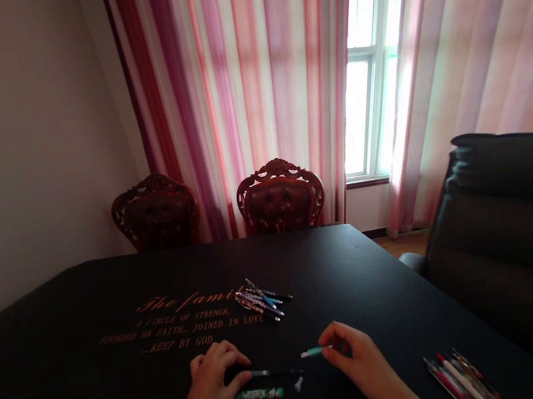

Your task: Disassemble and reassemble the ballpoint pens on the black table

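My left hand (219,382) is closed, with thumb and fingers pinched at the near end of a thin dark pen refill (276,372) lying low over the table. Between the thumb and fingertips of my right hand (356,355) is a small teal-and-white pen part (313,352), its white end pointing left. Just below the refill lies a green patterned pen barrel (260,395), close to my left thumb. A small pale, clear-looking piece (298,384) rests to the right of the barrel, between both hands.
A pile of several pens (262,301) lies farther back on the black table (316,259), partly over gold lettering. More pens (462,381) are bunched at the lower right. Beyond the table stand two carved chairs (281,200), and a black armchair (517,220) is at the right.
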### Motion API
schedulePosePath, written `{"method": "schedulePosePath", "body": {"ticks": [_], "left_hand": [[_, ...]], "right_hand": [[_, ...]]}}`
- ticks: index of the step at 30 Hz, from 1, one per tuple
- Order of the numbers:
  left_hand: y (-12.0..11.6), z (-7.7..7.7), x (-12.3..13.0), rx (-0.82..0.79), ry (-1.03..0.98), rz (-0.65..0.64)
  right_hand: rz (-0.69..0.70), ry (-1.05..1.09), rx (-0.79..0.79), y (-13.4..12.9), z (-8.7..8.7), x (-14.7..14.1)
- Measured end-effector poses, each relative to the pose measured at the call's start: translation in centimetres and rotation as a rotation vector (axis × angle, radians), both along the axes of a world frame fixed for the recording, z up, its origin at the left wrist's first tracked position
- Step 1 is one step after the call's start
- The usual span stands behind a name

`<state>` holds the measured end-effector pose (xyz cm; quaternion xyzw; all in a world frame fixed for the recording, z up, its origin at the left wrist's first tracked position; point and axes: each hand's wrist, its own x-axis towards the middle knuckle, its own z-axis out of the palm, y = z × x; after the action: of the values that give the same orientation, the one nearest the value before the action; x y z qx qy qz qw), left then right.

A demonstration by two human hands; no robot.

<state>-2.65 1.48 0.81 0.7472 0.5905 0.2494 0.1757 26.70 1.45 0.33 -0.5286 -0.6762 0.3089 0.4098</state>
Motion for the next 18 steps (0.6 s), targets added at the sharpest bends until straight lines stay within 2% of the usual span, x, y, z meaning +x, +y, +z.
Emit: {"method": "schedulePosePath", "body": {"ticks": [6, 12, 18], "left_hand": [[0.1, 1.0, 1.5, -0.047, -0.012, -0.066], [0.1, 0.9, 0.6, -0.013, -0.126, 0.060], [-0.6, 1.1, 0.8, -0.018, -0.176, 0.026]], "right_hand": [[0.002, 0.043, 0.000, -0.1, -0.1, -0.3], [0.029, 0.217, -0.052, 0.5, -0.3, 0.4], [0.082, 0.307, -0.094, 0.4, -0.1, 0.5]]}}
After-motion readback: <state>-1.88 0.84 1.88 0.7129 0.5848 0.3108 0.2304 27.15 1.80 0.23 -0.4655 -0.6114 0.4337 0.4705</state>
